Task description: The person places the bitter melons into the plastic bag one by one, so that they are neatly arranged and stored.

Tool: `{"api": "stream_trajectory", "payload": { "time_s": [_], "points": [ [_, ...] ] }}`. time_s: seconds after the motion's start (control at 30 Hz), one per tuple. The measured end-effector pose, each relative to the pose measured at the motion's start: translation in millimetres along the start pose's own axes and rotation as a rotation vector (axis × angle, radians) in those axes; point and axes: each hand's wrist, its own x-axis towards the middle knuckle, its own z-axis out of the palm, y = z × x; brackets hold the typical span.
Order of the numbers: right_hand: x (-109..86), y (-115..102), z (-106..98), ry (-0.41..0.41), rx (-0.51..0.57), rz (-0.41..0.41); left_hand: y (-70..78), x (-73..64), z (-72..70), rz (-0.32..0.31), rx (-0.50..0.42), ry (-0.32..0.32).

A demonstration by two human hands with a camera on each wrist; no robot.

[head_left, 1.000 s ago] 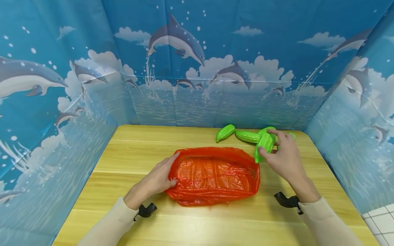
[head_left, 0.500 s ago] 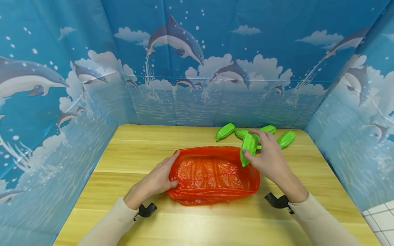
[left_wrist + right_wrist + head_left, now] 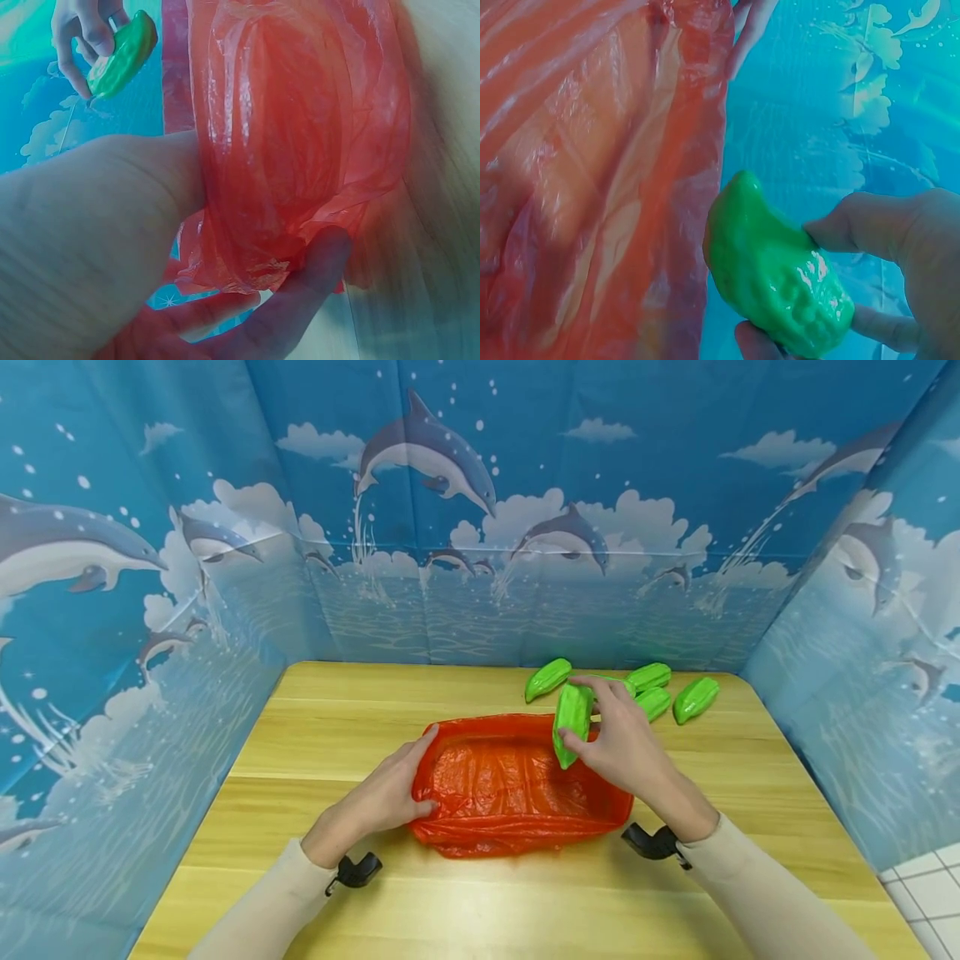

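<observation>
A red plastic bag (image 3: 517, 835) lies with its mouth wide on the wooden table. My left hand (image 3: 386, 785) holds the left end of its rim, thumb and fingers spread along the edge; part of that hand shows through the thin film in the left wrist view. Over the bag's back right edge, my right hand (image 3: 622, 743) pinches a glossy green bitter melon (image 3: 572, 722) between thumb and fingers. Its bumpy skin shows in the right wrist view, where the bitter melon (image 3: 772, 270) hangs beside the bag (image 3: 570, 187).
Several more green bitter melons lie along the table's back right, among them a bitter melon (image 3: 548, 680) at the left of the group and another bitter melon (image 3: 696, 700) at its right. A blue dolphin-print curtain (image 3: 480, 610) stands behind the wooden table (image 3: 337, 710).
My right hand has moved left with the bitter melon, from the bag's right end to over its back right edge. More of the bitter melons behind it now show. My left hand stays put.
</observation>
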Motion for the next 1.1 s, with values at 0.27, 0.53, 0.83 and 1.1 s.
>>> {"api": "stream_trajectory", "payload": {
  "time_s": [0.27,0.53,0.83,1.1],
  "points": [
    [9.7,-5.9,11.8,-0.033,0.034,-0.026,-0.7,3.6,3.1,-0.004,-0.015,-0.007],
    [19.8,-17.0,23.6,-0.115,0.080,-0.013,-1.3,4.9,5.5,-0.003,-0.020,-0.013],
    [28.1,-31.7,42.6,-0.202,0.122,-0.038,-1.0,5.2,5.2,0.002,-0.028,-0.013],
    [34.5,-39.1,56.4,-0.298,0.144,-0.054,-0.6,4.9,3.5,0.009,-0.030,-0.023]
  ]
}}
